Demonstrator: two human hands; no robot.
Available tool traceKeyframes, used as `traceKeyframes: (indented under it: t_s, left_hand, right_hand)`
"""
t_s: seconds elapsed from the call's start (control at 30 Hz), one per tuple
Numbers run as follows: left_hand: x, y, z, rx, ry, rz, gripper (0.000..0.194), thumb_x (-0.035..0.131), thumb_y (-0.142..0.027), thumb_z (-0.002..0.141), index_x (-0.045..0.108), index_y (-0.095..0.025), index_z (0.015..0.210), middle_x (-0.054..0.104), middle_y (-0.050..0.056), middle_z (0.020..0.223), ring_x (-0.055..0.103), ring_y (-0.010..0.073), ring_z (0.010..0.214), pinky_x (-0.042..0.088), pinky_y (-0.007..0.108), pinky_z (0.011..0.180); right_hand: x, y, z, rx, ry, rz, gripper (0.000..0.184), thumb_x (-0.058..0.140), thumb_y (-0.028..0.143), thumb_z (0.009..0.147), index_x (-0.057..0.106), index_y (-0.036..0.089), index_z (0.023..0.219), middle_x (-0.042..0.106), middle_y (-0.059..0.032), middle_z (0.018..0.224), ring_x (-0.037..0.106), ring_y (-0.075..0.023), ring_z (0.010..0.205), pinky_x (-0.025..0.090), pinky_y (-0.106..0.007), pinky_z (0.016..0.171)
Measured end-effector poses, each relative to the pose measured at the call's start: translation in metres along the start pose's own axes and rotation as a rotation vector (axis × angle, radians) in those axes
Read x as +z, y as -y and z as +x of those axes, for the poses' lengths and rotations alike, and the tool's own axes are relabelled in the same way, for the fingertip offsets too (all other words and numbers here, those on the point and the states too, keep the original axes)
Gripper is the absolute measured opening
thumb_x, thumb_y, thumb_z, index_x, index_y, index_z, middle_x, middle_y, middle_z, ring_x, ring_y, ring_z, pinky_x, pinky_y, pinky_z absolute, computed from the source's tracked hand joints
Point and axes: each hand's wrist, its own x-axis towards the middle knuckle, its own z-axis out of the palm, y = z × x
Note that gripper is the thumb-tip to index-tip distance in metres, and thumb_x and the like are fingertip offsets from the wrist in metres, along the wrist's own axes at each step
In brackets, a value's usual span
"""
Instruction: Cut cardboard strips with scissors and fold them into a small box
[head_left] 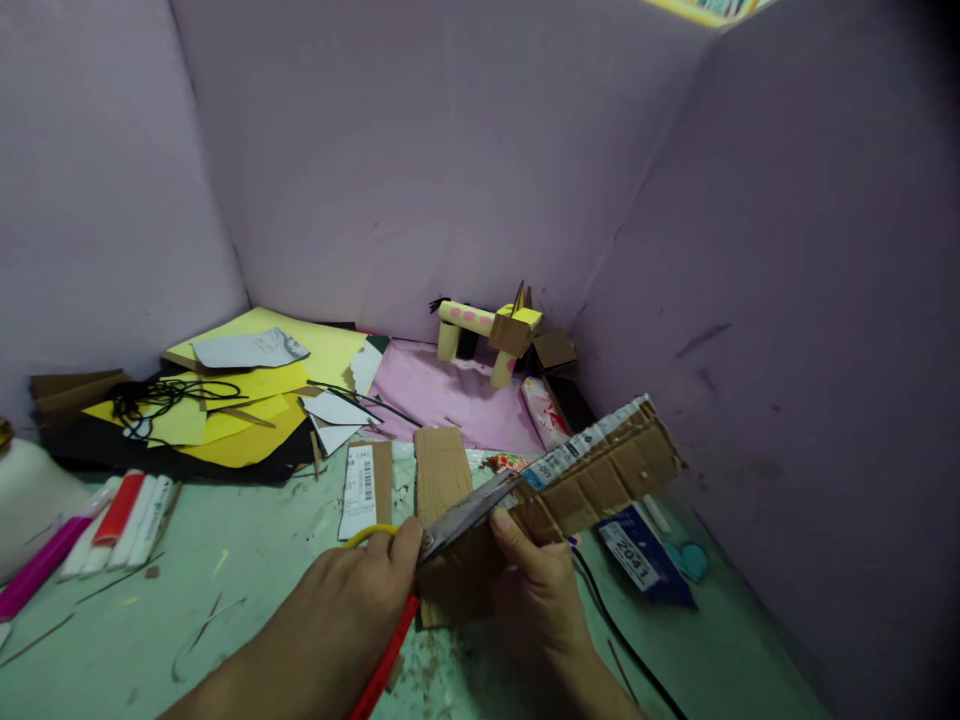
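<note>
My left hand [349, 595] is closed around the handles of a pair of scissors [466, 513], one handle yellow and one red. Their blades lie along the edge of a piece of corrugated cardboard [607, 465] with a printed label strip on its upper side. I cannot make out how far apart the blades are. With the thumb on top, my right hand [544, 585] pinches that cardboard near the blade tips. Beneath the scissors, a plain cardboard strip [442, 465] lies on the table, beside a cardboard piece with a barcode label [364, 492].
A yellow cardboard animal model [480, 320] stands at the back on pink paper [420, 385]. Yellow paper sheets [270, 430] and black cord [161, 400] lie at left, with several markers [120, 525] in front. A blue packet [645, 560] and a black cable [622, 640] are at right.
</note>
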Motion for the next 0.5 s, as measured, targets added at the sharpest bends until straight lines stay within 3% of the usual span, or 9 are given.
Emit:
traceKeyframes:
  t_s: [0.17,0.3,0.5]
  left_hand:
    - [-0.007,-0.002,0.0,-0.006,0.043,-0.063,0.049,0.04,-0.002,0.064,0.048,-0.018,0.11,0.069,0.009,0.088,0.065,0.0242,0.077,0.048,0.033,0.065]
    - [-0.012,-0.004,0.0,-0.007,0.097,-0.176,0.046,0.041,-0.002,0.057,0.048,-0.017,0.1,0.07,0.005,0.073,0.065,0.0223,0.066,0.047,0.031,0.061]
    - [-0.01,0.001,0.001,-0.011,0.048,-0.365,0.042,0.044,-0.006,0.059,0.052,-0.02,0.097,0.068,-0.001,0.072,0.062,0.017,0.063,0.045,0.025,0.059]
  right_hand:
    - [0.002,0.001,-0.001,0.013,-0.014,0.037,0.034,0.078,0.022,0.06,0.068,0.024,0.092,0.072,0.001,0.081,0.066,-0.0227,0.082,0.05,-0.04,0.082]
    - [0.003,0.001,-0.001,-0.008,-0.018,0.019,0.039,0.078,0.023,0.059,0.067,0.023,0.096,0.072,-0.0003,0.081,0.067,-0.0217,0.079,0.052,-0.038,0.078]
    - [0.007,0.004,-0.001,-0.025,-0.042,0.023,0.042,0.077,0.02,0.06,0.065,0.026,0.1,0.073,0.0016,0.085,0.066,-0.0192,0.081,0.051,-0.035,0.079]
